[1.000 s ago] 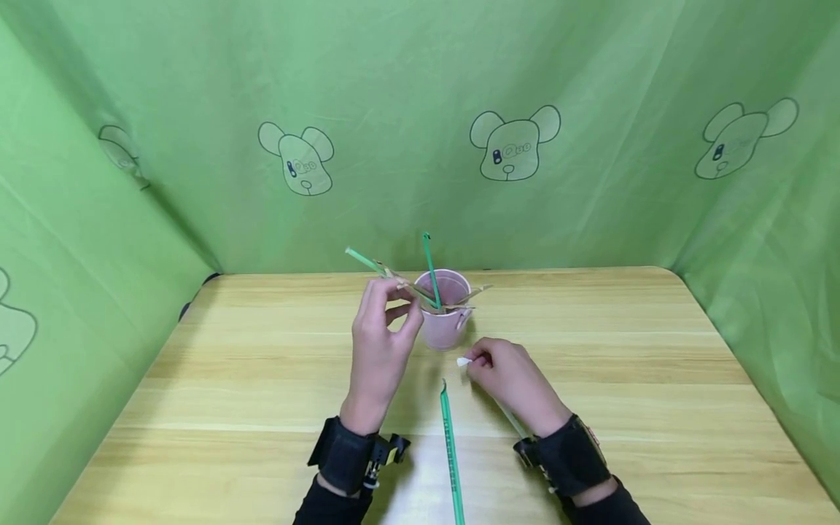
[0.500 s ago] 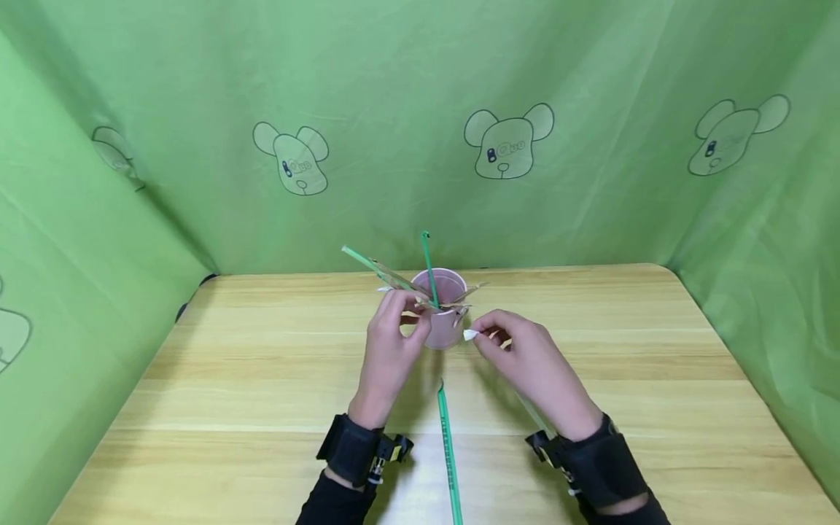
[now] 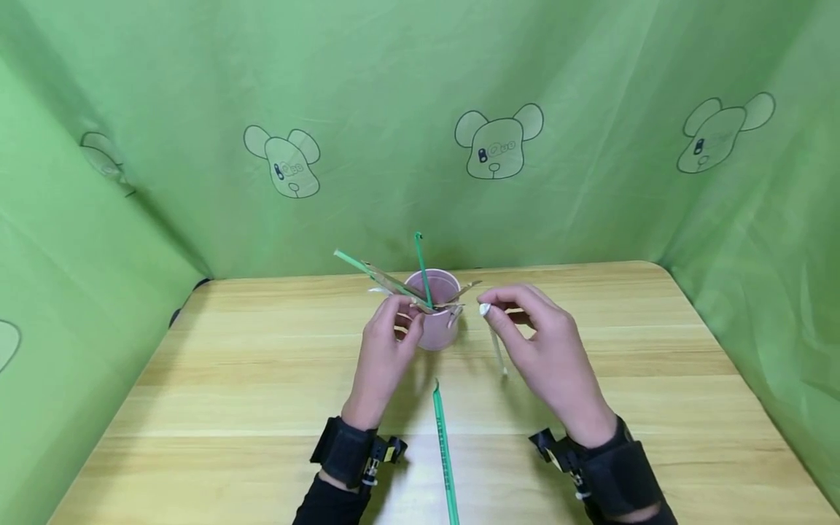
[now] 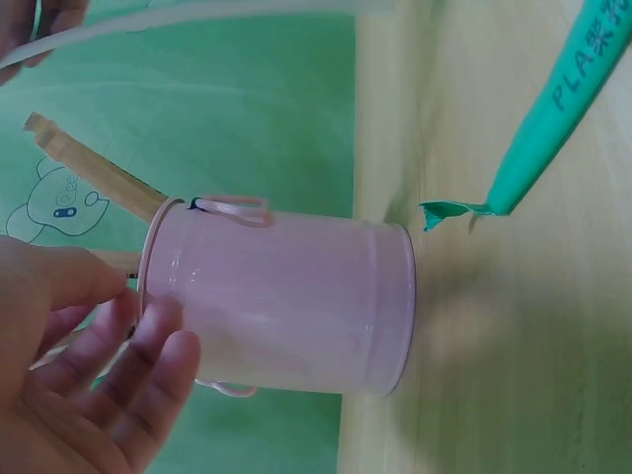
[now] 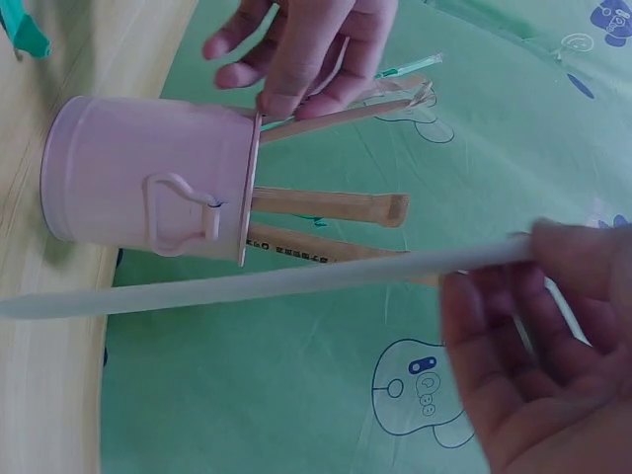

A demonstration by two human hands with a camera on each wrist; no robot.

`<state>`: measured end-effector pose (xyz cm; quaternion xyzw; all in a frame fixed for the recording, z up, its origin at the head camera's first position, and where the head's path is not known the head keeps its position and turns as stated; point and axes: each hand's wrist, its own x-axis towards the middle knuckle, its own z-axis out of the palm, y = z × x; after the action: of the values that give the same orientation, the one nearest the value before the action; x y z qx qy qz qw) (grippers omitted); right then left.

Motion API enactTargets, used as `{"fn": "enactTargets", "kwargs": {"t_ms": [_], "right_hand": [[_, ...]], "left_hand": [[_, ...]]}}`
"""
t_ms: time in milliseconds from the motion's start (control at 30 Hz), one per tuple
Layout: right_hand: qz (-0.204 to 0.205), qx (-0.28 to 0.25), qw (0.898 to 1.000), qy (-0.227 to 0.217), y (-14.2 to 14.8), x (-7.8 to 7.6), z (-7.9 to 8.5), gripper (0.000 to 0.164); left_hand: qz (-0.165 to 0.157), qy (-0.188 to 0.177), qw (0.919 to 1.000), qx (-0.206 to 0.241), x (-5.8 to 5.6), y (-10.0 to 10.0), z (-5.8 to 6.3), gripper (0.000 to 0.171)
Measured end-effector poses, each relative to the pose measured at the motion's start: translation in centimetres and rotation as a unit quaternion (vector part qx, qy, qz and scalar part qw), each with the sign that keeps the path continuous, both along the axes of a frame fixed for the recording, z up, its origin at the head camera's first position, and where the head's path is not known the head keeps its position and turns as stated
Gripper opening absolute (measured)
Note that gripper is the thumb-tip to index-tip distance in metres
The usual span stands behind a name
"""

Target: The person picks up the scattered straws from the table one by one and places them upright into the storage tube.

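A small pink bucket (image 3: pixel 438 332) stands near the back of the table, with several green and brown paper-wrapped sticks (image 5: pixel 331 204) leaning out of it. My left hand (image 3: pixel 391 339) is at the bucket's left front rim, thumb and fingertips close together on it beside the stick bases. To the bucket's right, my right hand (image 3: pixel 541 339) pinches a long whitish straw-like stick (image 5: pixel 227 287) near its white upper end between thumb and index finger. The stick hangs down from the grip, passing beside the bucket in the right wrist view.
One green wrapped stick (image 3: pixel 444 456) marked PLA lies on the wooden table (image 3: pixel 230 408) between my forearms. Green cloth (image 3: pixel 394 197) with bear-head drawings encloses the back and sides. The bucket has small side handles (image 5: pixel 178 215).
My right hand has risen and moved toward the back with the whitish stick, which now hangs more upright. My left hand has come down from a tilted stick to the bucket's rim.
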<state>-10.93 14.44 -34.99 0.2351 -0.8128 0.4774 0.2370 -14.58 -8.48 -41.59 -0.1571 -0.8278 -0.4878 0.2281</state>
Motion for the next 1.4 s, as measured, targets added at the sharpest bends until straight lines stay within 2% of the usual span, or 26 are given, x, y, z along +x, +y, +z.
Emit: {"fn": "enactTargets", "kwargs": {"t_ms": [233,333,467,567,667,767,900,967,1133,1200,1400], "right_hand": [[0.021,-0.081,0.993,0.080,-0.2,0.2,0.6,0.027],[0.041,-0.113,0.987,0.104,-0.3,0.5,0.8,0.029],[0.058,-0.146,0.979,0.129,-0.5,0.7,1.1,0.028],[0.062,-0.162,0.975,0.140,-0.5,0.8,1.2,0.026],[0.066,-0.178,0.971,0.147,-0.6,0.7,1.3,0.023],[0.074,-0.194,0.967,0.149,-0.6,0.5,1.2,0.022],[0.091,-0.215,0.962,0.140,-0.9,0.1,1.0,0.022],[0.099,-0.225,0.961,0.126,-1.1,-0.2,0.8,0.023],[0.098,-0.239,0.962,0.086,-1.8,-1.1,0.1,0.025],[0.092,-0.233,0.966,0.070,-2.1,-1.6,-0.2,0.024],[0.077,-0.173,0.982,0.024,-2.9,-3.1,-1.7,0.020]], "left_hand": [[0.016,-0.052,0.9984,-0.015,0.6,-0.1,-0.1,0.019],[0.037,-0.073,0.9966,-0.011,1.2,-0.1,-0.4,0.025],[0.063,-0.081,0.9947,-0.009,1.8,-0.2,-0.6,0.026],[0.065,-0.096,0.9930,-0.022,1.9,-0.3,-0.6,0.021],[0.058,-0.133,0.9884,-0.046,2.3,-0.1,-0.8,0.016],[0.038,-0.194,0.9774,-0.074,2.7,0.2,-1.1,0.015],[0.014,-0.267,0.9579,-0.105,3.3,0.8,-1.4,0.020],[0.005,-0.283,0.9522,-0.114,3.5,1.2,-1.6,0.022],[0.000,-0.284,0.9500,-0.130,3.5,1.7,-2.1,0.026],[-0.001,-0.282,0.9495,-0.139,3.5,1.8,-2.3,0.028],[-0.001,-0.282,0.9442,-0.170,3.5,2.0,-2.5,0.024]]}}
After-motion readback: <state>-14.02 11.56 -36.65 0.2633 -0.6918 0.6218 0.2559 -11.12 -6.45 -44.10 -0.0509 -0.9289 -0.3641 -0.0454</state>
